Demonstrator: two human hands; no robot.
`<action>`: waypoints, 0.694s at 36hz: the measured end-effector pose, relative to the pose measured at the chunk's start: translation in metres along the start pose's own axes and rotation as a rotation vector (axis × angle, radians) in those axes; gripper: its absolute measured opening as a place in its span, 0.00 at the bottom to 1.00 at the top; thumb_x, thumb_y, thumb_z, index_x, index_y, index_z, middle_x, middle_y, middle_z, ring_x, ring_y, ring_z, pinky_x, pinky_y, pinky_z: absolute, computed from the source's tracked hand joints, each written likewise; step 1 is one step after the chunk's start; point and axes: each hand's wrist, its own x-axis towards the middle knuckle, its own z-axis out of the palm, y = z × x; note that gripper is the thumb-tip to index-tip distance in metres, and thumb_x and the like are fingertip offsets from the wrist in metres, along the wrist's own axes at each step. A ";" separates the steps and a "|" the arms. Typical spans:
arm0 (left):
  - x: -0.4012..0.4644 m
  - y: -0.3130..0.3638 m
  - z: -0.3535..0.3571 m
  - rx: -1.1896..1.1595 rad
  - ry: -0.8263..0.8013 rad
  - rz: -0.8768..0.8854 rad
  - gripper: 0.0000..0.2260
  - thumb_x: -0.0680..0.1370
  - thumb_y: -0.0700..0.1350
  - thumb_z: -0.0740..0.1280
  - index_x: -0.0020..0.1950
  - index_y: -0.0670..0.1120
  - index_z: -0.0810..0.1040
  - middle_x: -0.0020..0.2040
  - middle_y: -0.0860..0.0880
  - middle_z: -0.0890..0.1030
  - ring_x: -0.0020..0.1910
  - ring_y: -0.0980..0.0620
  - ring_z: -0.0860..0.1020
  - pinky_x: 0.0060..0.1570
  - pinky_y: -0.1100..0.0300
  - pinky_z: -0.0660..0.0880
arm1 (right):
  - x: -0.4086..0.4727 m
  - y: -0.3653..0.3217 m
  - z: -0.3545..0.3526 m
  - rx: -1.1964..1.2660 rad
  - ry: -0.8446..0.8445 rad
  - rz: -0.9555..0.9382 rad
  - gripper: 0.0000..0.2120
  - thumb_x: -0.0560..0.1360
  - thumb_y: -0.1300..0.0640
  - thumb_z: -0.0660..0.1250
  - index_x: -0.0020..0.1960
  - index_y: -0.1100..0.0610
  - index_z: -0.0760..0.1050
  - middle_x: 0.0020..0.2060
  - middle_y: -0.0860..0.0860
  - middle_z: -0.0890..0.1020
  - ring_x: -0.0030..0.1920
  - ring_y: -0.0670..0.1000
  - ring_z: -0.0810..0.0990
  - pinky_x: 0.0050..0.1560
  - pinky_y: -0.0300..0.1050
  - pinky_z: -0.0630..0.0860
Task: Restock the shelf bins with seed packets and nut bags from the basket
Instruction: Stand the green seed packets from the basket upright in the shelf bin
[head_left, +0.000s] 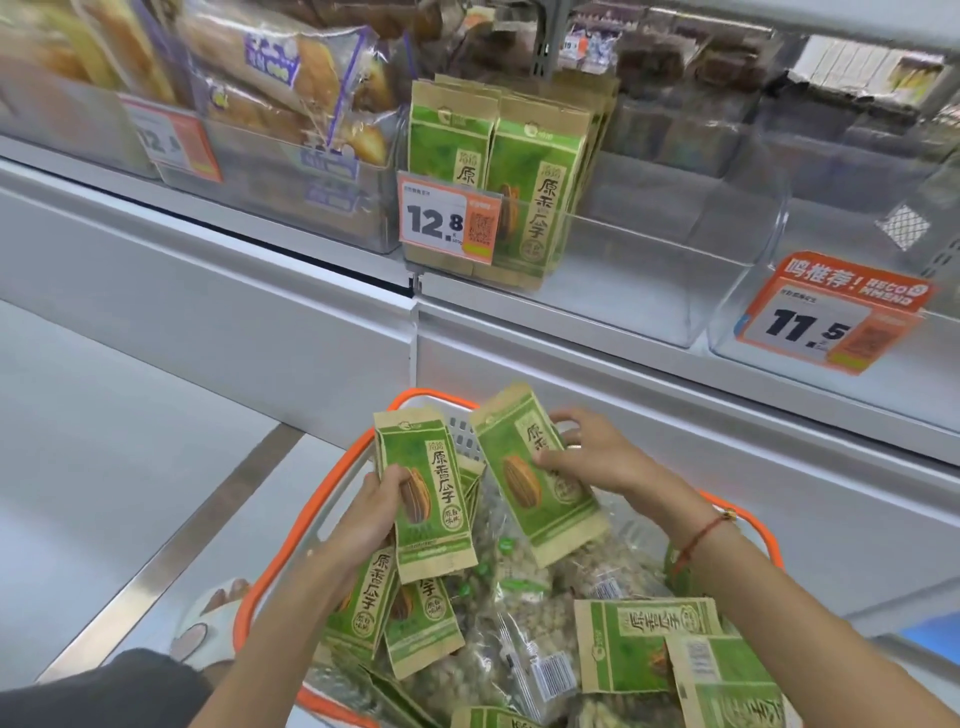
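My left hand (371, 512) grips a green and brown seed packet (428, 499) upright above the orange-rimmed basket (317, 499). My right hand (589, 454) holds a second seed packet (524, 467), tilted, just to the right of the first. More seed packets (644, 639) and clear nut bags (519, 587) fill the basket. On the shelf above, a clear bin (613, 270) holds several upright seed packets (524, 176) at its left end behind a 12.8 price tag (449, 218).
To the right a clear bin (769, 306) carries an orange 11.5 price tag (826, 317). Bread bags (291, 78) fill bins at the upper left. A white cabinet front (675, 395) stands behind the basket. A slippered foot (210, 623) shows at lower left.
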 end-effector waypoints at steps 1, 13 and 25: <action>0.000 0.000 0.003 -0.024 0.003 -0.005 0.24 0.75 0.61 0.53 0.63 0.49 0.72 0.58 0.45 0.79 0.55 0.45 0.78 0.61 0.46 0.71 | -0.004 -0.007 0.000 0.106 -0.041 -0.010 0.20 0.74 0.61 0.70 0.64 0.54 0.68 0.44 0.48 0.79 0.41 0.46 0.79 0.38 0.36 0.77; -0.023 0.027 0.041 -0.259 -0.227 0.192 0.32 0.71 0.72 0.55 0.66 0.53 0.73 0.62 0.47 0.79 0.59 0.49 0.79 0.60 0.46 0.74 | -0.023 0.005 0.044 0.284 0.180 -0.217 0.18 0.71 0.53 0.73 0.56 0.43 0.70 0.47 0.41 0.78 0.50 0.43 0.79 0.42 0.34 0.78; -0.049 0.101 0.045 -0.004 -0.147 0.812 0.18 0.74 0.69 0.56 0.62 0.70 0.61 0.57 0.67 0.75 0.56 0.70 0.74 0.49 0.74 0.72 | -0.029 -0.042 -0.035 0.209 -0.019 -0.465 0.32 0.69 0.56 0.76 0.68 0.46 0.65 0.60 0.43 0.78 0.60 0.40 0.76 0.53 0.34 0.75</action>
